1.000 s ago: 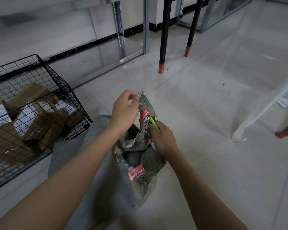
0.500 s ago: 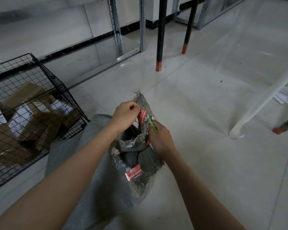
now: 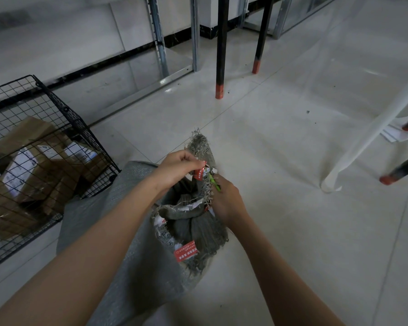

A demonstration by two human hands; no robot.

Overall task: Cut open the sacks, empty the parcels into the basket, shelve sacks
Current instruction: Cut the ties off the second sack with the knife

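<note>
The grey woven plastic sack [image 3: 127,231] lies on the floor in front of the person, just beside the basket, with its gathered neck lifted between the two hands. What is inside cannot be seen; the partly opened mouth shows only dark folds of fabric and scraps of white. The weave is coarse, and the cut edges and the tip of the neck are frayed into loose threads. A red printed label [image 3: 185,251] is stuck on the cloth below the mouth, its print too small to read.

The left hand [image 3: 177,168] has its fingers curled and pinches the neck beside a second red tag. The right hand [image 3: 226,198] is closed round a slim bright-green cutting tool [image 3: 214,182]. Only a short green strip of it shows above the fingers, and its tip is lost among the frayed threads.

To the left, a black wire-mesh basket [image 3: 64,118], cut off by the frame edge, holds brown cardboard parcels [image 3: 33,161] with white labels, piled at angles.

The pale glossy tiled floor [image 3: 280,231] carries a few dark specks. Further off stand black legs with red feet [image 3: 220,55], grey metal shelf uprights [image 3: 160,38] and a slanting white tube [image 3: 363,137], with white papers [image 3: 396,135] partly hidden behind it.
</note>
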